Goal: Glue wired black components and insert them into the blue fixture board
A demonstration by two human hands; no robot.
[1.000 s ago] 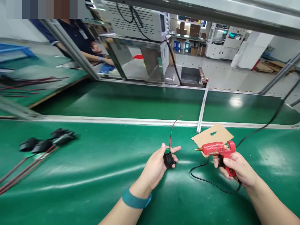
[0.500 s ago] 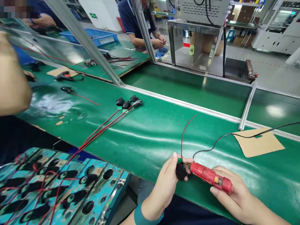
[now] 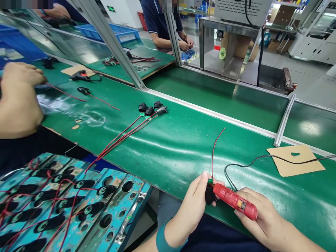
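Has brought in, since a second ago, a red cylinder-bodied plastic glue gun (image 3: 232,198) from well apart to a small black rounded plastic part (image 3: 210,195).

Shows a glossy red barrel with a small orange-and-grey window near the rounded rear end. Points up-left at the part, long axis slanting from near right to far left; cannot make out any contact at the hidden tip. Clamps the gun in the bare right hand (image 3: 258,213), and the part, with a thin red wire (image 3: 215,147) rising from it, in the fingers of the bare left hand (image 3: 193,203). Holds both by the near edge of the smooth green worktop (image 3: 183,150). Leaves open room toward the pale metal rail (image 3: 210,112) along the far edge; bounded rightward by a thin black cord (image 3: 241,164) crossing a tan cardboard sheet (image 3: 288,169).
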